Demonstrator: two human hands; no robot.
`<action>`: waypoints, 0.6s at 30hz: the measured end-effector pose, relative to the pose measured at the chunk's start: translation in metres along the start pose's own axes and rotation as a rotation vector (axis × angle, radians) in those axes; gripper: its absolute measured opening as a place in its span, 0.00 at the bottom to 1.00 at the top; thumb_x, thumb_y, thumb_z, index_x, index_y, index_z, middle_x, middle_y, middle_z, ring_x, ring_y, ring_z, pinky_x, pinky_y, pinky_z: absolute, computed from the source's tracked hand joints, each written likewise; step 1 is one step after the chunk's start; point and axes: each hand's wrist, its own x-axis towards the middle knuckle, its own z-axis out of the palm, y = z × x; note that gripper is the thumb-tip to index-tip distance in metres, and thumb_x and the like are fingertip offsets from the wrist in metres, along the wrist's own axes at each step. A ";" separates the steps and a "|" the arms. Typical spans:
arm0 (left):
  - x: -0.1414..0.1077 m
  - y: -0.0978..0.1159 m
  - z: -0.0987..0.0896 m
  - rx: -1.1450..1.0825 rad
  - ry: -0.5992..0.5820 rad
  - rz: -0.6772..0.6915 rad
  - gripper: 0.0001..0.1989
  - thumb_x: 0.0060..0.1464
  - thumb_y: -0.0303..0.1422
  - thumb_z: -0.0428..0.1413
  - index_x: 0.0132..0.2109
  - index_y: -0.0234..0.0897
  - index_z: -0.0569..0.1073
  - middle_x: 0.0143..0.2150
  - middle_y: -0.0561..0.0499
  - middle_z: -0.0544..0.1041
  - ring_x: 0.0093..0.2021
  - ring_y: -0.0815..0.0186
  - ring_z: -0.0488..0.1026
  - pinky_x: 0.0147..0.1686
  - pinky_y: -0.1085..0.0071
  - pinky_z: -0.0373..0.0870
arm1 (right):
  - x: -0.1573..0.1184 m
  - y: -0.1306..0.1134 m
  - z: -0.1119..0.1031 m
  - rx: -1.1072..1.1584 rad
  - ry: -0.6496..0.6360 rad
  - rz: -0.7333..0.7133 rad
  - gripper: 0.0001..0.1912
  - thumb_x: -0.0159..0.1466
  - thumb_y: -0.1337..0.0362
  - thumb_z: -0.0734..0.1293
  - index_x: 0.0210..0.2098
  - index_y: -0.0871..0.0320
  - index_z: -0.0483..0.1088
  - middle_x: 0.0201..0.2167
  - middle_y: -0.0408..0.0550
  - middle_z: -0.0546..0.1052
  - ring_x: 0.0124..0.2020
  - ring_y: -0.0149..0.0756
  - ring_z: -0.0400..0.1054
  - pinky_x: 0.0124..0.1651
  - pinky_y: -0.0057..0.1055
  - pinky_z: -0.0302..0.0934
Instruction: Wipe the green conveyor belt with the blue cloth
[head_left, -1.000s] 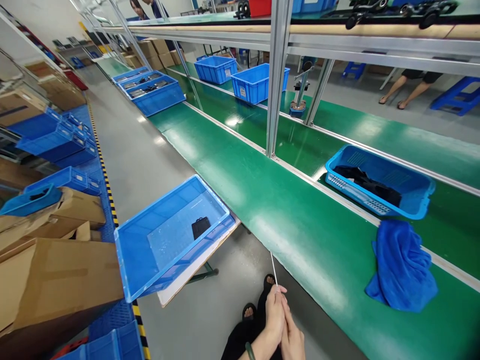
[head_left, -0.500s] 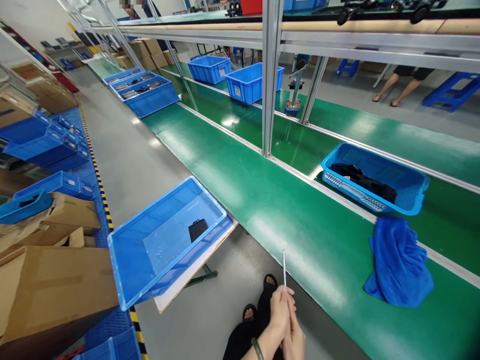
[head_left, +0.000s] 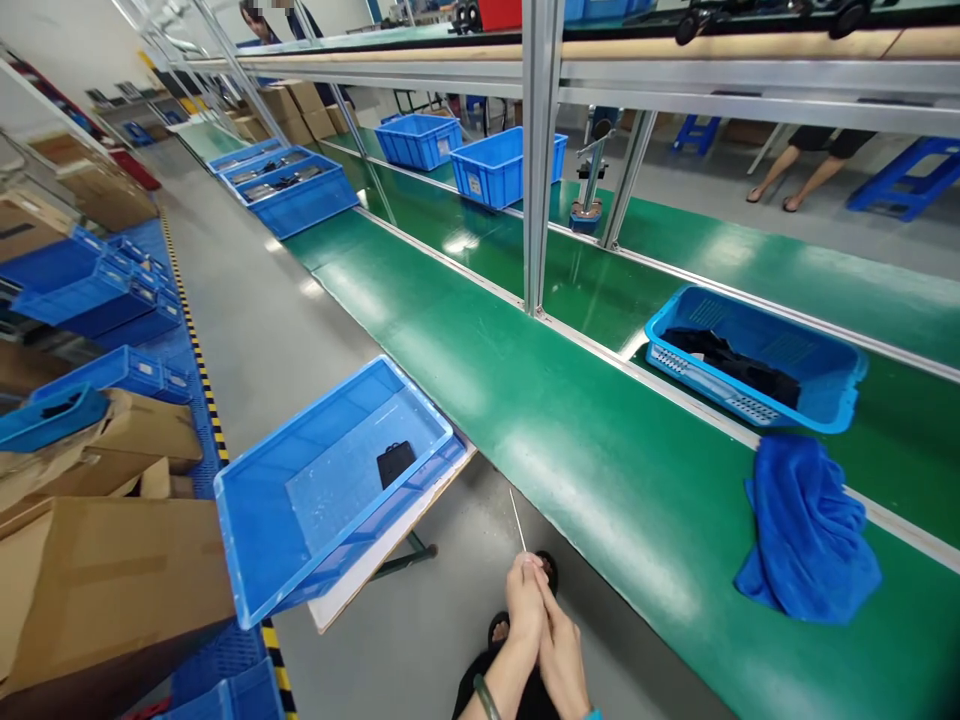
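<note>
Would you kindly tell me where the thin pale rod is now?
In the head view, below and slightly right of centre, the thin pale rod juts from the joined left hand and right hand, just left of the green surface.

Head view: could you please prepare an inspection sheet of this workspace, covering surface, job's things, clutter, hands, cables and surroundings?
Surface: green work surface, glossy, reflecting light.
Job's things: thin pale rod, its near end hidden by the grip.
Clutter: crumpled blue cloth; blue basket with black items; blue tray with a black object.
Hands: left hand holds the rod; right hand lies against it, its own grip unclear.
Cables: nothing seen.
Surroundings: cardboard box at picture left; another person's legs at upper right.
</note>
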 end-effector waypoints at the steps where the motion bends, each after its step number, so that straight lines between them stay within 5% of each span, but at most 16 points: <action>1: 0.000 0.001 0.002 0.021 -0.014 0.016 0.17 0.63 0.43 0.53 0.32 0.34 0.70 0.25 0.57 0.69 0.25 0.70 0.67 0.30 0.70 0.67 | 0.001 0.001 -0.002 0.002 0.011 0.009 0.27 0.67 0.55 0.57 0.62 0.56 0.66 0.61 0.48 0.68 0.63 0.46 0.60 0.61 0.35 0.58; 6: -0.004 -0.001 0.013 0.132 -0.126 0.047 0.18 0.63 0.42 0.54 0.29 0.34 0.69 0.21 0.59 0.66 0.21 0.72 0.65 0.27 0.72 0.66 | 0.000 0.015 -0.005 -0.032 0.155 0.128 0.32 0.64 0.53 0.56 0.61 0.63 0.67 0.53 0.57 0.76 0.55 0.53 0.70 0.49 0.37 0.70; 11: 0.002 0.000 -0.007 0.149 -0.003 0.073 0.17 0.64 0.43 0.52 0.31 0.35 0.68 0.23 0.58 0.66 0.24 0.70 0.66 0.30 0.70 0.66 | 0.001 0.015 0.012 0.007 0.084 0.041 0.32 0.60 0.53 0.63 0.62 0.55 0.66 0.50 0.48 0.79 0.56 0.46 0.70 0.53 0.29 0.67; 18: 0.000 -0.002 0.008 0.173 -0.110 0.082 0.18 0.63 0.42 0.53 0.29 0.35 0.69 0.21 0.59 0.67 0.22 0.71 0.65 0.27 0.72 0.66 | 0.001 0.014 0.001 0.014 0.118 0.059 0.29 0.66 0.52 0.56 0.60 0.60 0.68 0.52 0.54 0.77 0.58 0.52 0.66 0.56 0.41 0.65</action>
